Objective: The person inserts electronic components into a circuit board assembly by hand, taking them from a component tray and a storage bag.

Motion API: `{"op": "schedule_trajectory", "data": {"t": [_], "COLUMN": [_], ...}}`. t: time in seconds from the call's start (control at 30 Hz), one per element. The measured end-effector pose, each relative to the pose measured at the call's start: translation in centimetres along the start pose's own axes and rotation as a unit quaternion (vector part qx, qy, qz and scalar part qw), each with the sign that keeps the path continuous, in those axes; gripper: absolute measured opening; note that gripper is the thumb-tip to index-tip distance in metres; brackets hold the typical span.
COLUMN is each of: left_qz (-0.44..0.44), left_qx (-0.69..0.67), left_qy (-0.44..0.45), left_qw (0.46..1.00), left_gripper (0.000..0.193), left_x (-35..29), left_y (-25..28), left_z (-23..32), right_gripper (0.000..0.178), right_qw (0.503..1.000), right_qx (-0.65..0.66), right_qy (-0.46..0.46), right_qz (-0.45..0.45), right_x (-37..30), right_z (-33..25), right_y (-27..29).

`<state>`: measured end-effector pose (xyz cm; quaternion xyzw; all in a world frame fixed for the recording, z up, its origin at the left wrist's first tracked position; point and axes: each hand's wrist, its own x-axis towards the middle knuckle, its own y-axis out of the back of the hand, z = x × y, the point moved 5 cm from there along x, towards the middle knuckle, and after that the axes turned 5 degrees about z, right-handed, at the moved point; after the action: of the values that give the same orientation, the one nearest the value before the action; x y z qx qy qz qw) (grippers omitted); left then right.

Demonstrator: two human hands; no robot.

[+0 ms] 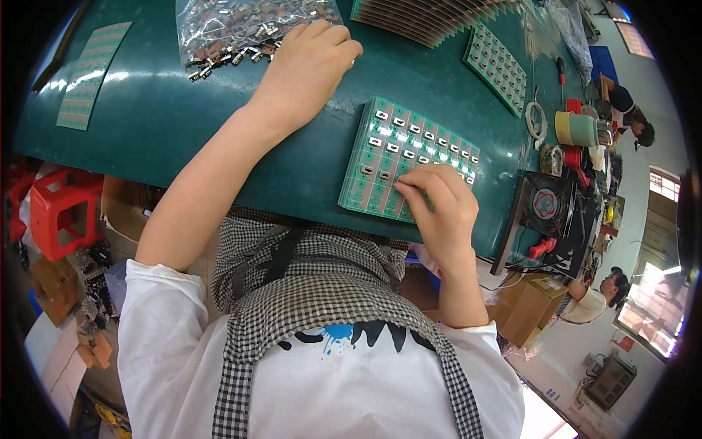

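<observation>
A stack of green circuit board panels (365, 194) lies on the table in front of me. Its top panel carries rows of small metal connectors (398, 122); the two far rows look filled, and a nearer row holds a few. My right hand (446, 208) is over the panel's near right part, thumb and index finger pinched together at that nearer row. Whatever is between those fingertips is too small to make out. Farther left, my left hand (311, 69) is curled beside a heap of loose connectors (238, 55) on a clear plastic bag (194, 22). Its fingertips are mostly hidden.
A single panel (91, 77) lies at the far left of the green table (146, 110). At the back stand many panels in a row (431, 18), beside another filled stack (497, 69). A fan (547, 203), tape roll (536, 121) and screwdriver (561, 73) are at right. Two people are beyond.
</observation>
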<state>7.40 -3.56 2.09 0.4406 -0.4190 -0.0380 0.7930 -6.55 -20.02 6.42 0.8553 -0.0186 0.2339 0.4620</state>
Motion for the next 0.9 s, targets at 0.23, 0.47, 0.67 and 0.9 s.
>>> {"op": "schedule_trajectory", "data": {"t": [0.23, 0.47, 0.67, 0.9], "left_qz": [0.019, -0.022, -0.134, -0.147], "left_qx": [-0.047, -0.246, -0.424, -0.486], "left_qy": [0.005, 0.076, 0.099, 0.123], "left_qw": [0.999, 0.966, 0.89, 0.853], "left_gripper": [0.021, 0.024, 0.048, 0.056], "left_x": [-0.1, -0.2, -2.1, -2.8], "left_y": [0.3, 1.9, 4.6, 3.9], "left_z": [0.5, 2.1, 8.2, 8.6], "right_gripper": [0.018, 0.023, 0.018, 0.017], "right_qw": [1.0, 0.999, 0.923, 0.901], "right_qx": [0.009, 0.001, 0.3, 0.358], "right_qy": [0.019, 0.025, -0.24, -0.242], "right_qz": [-0.007, -0.037, 0.013, -0.031], "right_x": [-0.1, 0.1, -0.3, -0.5], "right_z": [0.3, 0.0, 1.2, 1.1], "right_y": [0.1, 0.5, 1.2, 0.7]}}
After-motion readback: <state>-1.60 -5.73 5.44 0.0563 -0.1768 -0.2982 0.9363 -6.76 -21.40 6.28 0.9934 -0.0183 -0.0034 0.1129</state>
